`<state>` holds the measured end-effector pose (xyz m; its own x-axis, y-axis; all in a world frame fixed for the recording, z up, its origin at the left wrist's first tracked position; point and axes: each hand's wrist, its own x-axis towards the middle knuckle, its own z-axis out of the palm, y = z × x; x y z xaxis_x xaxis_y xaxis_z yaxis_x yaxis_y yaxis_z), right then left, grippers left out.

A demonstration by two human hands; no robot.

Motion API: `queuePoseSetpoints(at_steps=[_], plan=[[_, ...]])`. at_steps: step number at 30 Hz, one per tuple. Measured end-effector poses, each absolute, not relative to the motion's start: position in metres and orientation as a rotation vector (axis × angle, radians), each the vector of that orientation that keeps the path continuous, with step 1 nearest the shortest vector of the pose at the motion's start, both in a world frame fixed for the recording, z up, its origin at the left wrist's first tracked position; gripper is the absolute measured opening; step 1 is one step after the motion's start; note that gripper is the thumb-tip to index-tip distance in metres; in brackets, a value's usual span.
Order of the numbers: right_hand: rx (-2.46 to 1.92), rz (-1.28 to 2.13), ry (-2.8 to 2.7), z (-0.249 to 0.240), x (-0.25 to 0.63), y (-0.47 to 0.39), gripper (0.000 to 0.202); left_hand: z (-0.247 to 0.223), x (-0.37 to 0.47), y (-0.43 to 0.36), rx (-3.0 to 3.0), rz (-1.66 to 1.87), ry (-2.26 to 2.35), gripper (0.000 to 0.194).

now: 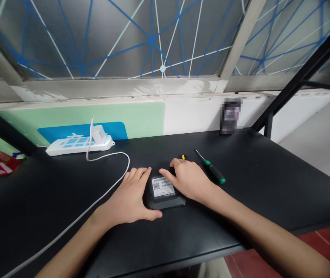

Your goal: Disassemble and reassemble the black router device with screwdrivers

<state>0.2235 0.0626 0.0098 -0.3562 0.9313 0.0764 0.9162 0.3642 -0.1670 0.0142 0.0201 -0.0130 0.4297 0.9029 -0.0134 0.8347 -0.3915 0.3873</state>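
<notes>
A dark, flat device (pixel 165 193) with a white printed label facing up lies on the black table (pixel 179 239). At its left side is my left hand (pixel 131 197), thumb stretched along the near edge and fingers spread, resting on the table. My right hand (pixel 189 177) lies over the device's right side, thumb reaching over the label's upper edge and index finger extended; its other fingers are partly hidden. Just beyond my right hand a small black and yellow object (pixel 183 157) shows in part. A green and black screwdriver (pixel 215 172) lies to the right, its shaft pointing away.
At the back left sits a white power strip (pixel 75 144) with a plugged-in adapter (pixel 99 134); its white cable (pixel 91 209) runs toward the front left. A red packet (pixel 1 160) lies far left. A blurred-out dark object (pixel 230 116) leans against the back wall.
</notes>
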Motion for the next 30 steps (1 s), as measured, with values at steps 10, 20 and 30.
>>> queuePoseSetpoints(at_steps=[10,20,30], plan=[[-1.703,0.204,-2.371,0.005,0.217,0.079,0.059,-0.008,0.017,0.020,2.349,0.301,1.443,0.105],[-1.671,0.330,-2.283,-0.005,0.220,0.086,0.065,0.000,0.017,0.022,2.314,0.288,1.434,0.108],[-1.530,0.480,-2.280,-0.001,0.232,0.077,0.047,-0.002,0.017,0.019,2.213,0.344,1.460,0.107]])
